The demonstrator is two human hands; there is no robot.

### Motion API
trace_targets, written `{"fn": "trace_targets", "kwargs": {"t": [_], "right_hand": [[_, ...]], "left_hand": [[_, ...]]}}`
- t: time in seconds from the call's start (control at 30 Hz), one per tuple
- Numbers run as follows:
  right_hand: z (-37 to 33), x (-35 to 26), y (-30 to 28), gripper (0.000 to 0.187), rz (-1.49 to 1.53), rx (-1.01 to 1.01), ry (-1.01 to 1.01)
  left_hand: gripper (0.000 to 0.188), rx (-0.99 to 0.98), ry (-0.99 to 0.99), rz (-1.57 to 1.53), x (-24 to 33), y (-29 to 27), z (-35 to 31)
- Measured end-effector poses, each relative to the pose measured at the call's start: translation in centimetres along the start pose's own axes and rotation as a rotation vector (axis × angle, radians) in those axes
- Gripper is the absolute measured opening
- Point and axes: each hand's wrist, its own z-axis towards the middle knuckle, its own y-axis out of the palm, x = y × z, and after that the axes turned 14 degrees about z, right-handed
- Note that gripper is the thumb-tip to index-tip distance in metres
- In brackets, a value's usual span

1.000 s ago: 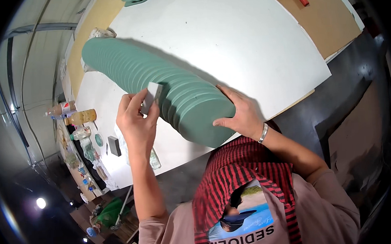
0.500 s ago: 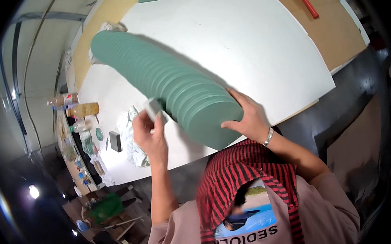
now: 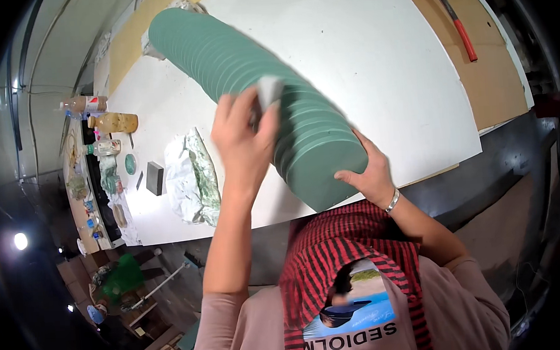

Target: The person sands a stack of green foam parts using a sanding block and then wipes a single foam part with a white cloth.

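Across the white table (image 3: 375, 62), from its near edge toward its far left corner, a row of curved green plates (image 3: 242, 60) is laid. Its near end is clasped by the right hand (image 3: 373, 173), thumb on the front face. Apart from that, a pale grey block (image 3: 270, 90) is pinched by the left hand (image 3: 243, 136) at the row; contact is blurred.

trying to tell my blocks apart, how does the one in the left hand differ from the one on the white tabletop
The held block looks pale grey; the table block is darker.
The held block is in the left hand; the table block lies untouched on the white tabletop.
Both look roughly rectangular.
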Motion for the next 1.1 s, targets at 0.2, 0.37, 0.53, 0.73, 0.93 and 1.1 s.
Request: {"fn": "trace_targets", "kwargs": {"t": [0.2, 0.37, 0.53, 0.73, 0.93, 1.1], "right_hand": [[0.0, 0.2, -0.3, 0.096, 0.046, 0.033, 0.05], [0.0, -0.8, -0.2, 0.095, -0.037, 0.025, 0.002], [-0.2, -0.1, -0.2, 0.094, -0.05, 0.035, -0.021], [-0.2, 0.4, -0.1, 0.094, 0.016, 0.051, 0.017], [-0.3, 0.4, -0.1, 0.092, 0.05, 0.02, 0.034], [-0.6, 0.5, -0.1, 0.088, 0.156, -0.055, 0.065]], "left_hand": [[0.025, -0.057, 0.126, 0.136, -0.2, 0.3, 1.1], [0.021, -0.162, -0.352, -0.045, -7.1, -1.9, -6.6], [0.023, -0.052, -0.206, -0.111, -2.6, -0.4, -1.4], [0.019, -0.006, -0.431, -0.167, -3.5, 1.4, -6.5], [0.018, -0.14, -0.641, -0.307, -6.3, 0.2, -9.9], [0.019, 0.05, -0.564, -0.381, -4.0, 2.1, -7.1]]}}
